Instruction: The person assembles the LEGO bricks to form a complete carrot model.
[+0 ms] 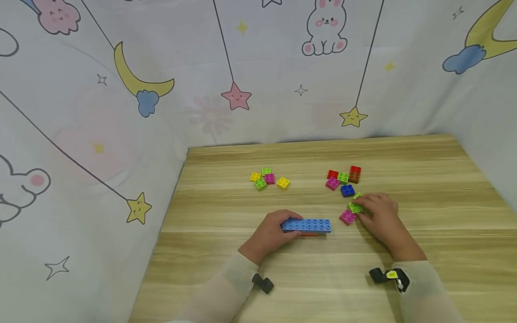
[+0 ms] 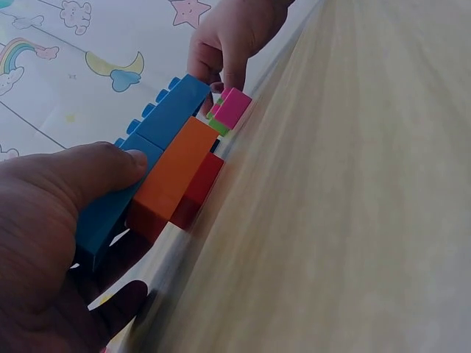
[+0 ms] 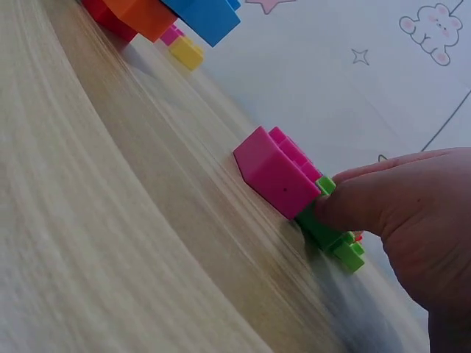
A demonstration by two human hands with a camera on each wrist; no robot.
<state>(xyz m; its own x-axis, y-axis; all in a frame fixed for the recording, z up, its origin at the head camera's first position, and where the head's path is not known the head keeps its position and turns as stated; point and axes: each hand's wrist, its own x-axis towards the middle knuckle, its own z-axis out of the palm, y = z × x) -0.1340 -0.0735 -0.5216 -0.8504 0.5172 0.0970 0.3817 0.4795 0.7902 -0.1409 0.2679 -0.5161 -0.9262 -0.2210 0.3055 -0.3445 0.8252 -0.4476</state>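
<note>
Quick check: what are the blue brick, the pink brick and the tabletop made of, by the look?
Blue brick: looks like moulded plastic, smooth with a slight sheen, uniform colour, round studs on top.
Pink brick: apparently the same plastic, with crisp edges, flat even faces and studs.
Tabletop: light wood-grain surface, matt. Whether solid wood or printed laminate cannot be told; the very regular streaks hint at laminate.

Smooth, slightly glossy plastic bricks lie on a matt wood-grain table, with soft printed cloth hanging behind.

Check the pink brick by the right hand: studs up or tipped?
Studs up: the pink brick sits flat on the table, studs showing on top, beside the right hand.
</note>
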